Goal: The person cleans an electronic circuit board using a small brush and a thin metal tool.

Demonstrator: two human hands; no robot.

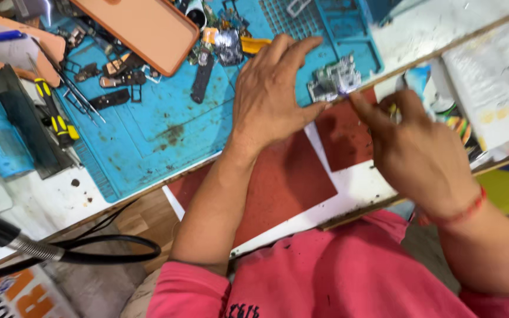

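The small metal circuit part (334, 79) lay on the near right edge of the blue work mat (166, 129), right where the mat met the red patch (290, 182) of the bench. The left hand (272, 97) rested flat over the mat with its fingers spread, its thumb tip pressed against the left end of the part, pinning rather than gripping it. The right hand (419, 153) came in from the other side, fingers drawn together in a pinch at the part's lower right corner (whether it held a fine tool there or only the part's edge could not be told, since motion blurred the fingertips). So the part sat between the two hands, its long side running roughly left to right and tilting slightly up toward the right, with both hands touching it. Farther left on the mat lay a yellow-and-black screwdriver (54, 112), tweezers (81, 97) and scattered phone pieces, with an orange phone case (142, 29) above.
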